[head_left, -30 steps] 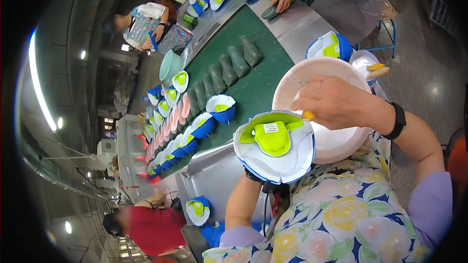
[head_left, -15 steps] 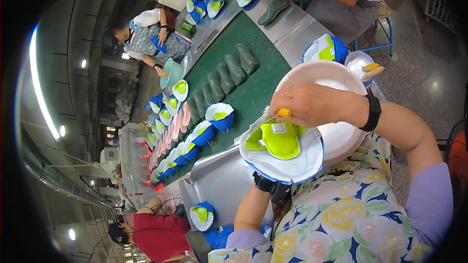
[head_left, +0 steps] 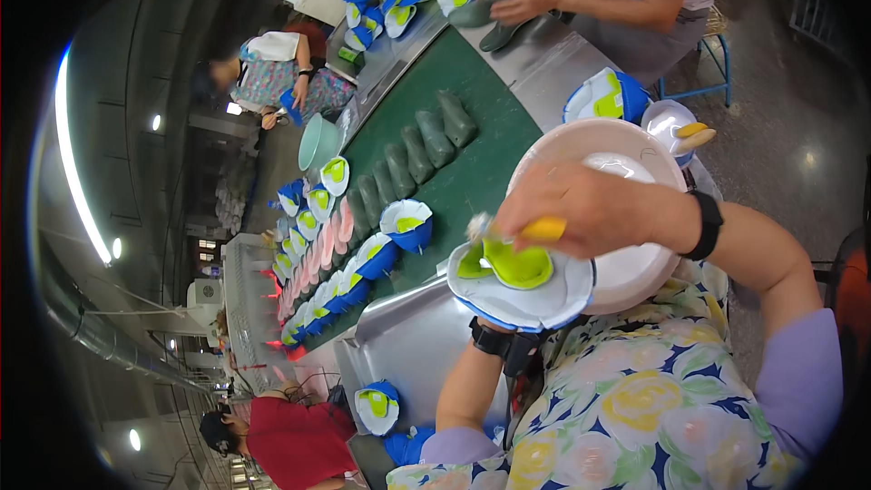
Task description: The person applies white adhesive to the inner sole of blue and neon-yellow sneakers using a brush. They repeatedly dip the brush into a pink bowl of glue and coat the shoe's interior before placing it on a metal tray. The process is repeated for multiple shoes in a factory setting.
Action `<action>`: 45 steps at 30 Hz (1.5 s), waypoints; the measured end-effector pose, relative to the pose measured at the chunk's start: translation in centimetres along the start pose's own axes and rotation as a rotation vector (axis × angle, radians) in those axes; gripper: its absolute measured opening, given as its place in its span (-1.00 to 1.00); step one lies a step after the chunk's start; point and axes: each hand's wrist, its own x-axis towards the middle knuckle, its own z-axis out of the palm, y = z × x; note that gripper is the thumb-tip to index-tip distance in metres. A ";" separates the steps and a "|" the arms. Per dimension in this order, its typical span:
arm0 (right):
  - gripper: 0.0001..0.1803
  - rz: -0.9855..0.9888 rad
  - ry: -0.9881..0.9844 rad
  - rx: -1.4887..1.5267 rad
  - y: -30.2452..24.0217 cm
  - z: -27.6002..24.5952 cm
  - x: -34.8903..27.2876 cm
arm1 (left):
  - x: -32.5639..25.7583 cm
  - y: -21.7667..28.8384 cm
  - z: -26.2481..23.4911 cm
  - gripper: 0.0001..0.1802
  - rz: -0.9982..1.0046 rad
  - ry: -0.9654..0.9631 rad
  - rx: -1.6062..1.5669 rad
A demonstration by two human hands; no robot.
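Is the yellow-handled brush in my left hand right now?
No, your right hand grips the yellow-handled brush, with its pale tip over the white-and-lime shoe upper.

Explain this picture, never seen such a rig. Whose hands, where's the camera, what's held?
There is no robot here: these are a person's bare hands. One wide fisheye camera on their head looks down, so straight edges bend near the rim.

The right hand grips a yellow-handled brush over a blue-and-white upper with a lime piece inside. The left hand is hidden beneath the upper; only its forearm shows. Beside them sits a pale pink bowl.

On the green surface stand dark forms, pink pieces and more uppers. The hands at upper right belong to a co-worker.
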 end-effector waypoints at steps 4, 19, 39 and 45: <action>-0.83 -0.022 -0.192 0.007 0.3 1.3 0.5 | 0.0 -1.4 0.4 -0.17 -0.012 -0.005 -0.005; -0.82 -0.007 -0.731 -0.569 1.0 1.8 -3.0 | 0.3 -1.7 0.2 -0.16 0.013 -0.008 -0.051; -0.81 0.487 -0.296 -0.023 2.1 -0.6 -1.2 | 0.1 -1.1 0.3 -0.14 0.072 -0.008 -0.144; -0.82 0.645 -0.399 -0.051 3.1 -2.1 -2.7 | -0.1 0.2 1.1 -0.23 0.209 -0.117 0.230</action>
